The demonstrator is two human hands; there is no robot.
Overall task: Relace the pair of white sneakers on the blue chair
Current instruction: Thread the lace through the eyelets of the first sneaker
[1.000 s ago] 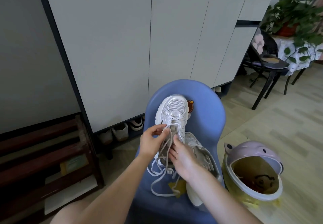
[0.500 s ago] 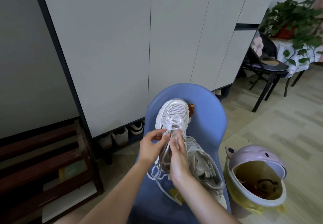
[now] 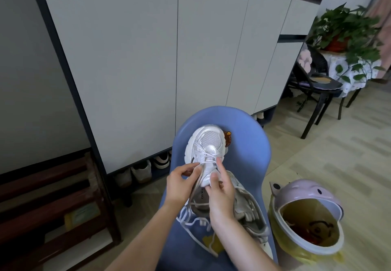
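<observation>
A white sneaker [image 3: 206, 150] is propped toe-up at lower centre on the blue chair [image 3: 249, 144], its mate [image 3: 247, 209] lying just right. The limp, thin lace [image 3: 190, 220] is best pinched near its tip. The lace is pinched by the left hand [image 3: 179, 184]; the tongue is gripped by the right hand [image 3: 220, 192]. A bin [image 3: 304, 192] stands at lower right.

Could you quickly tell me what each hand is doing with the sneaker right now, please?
Left hand: pinching the white lace beside the sneaker.
Right hand: grip closed on the sneaker's tongue.
</observation>
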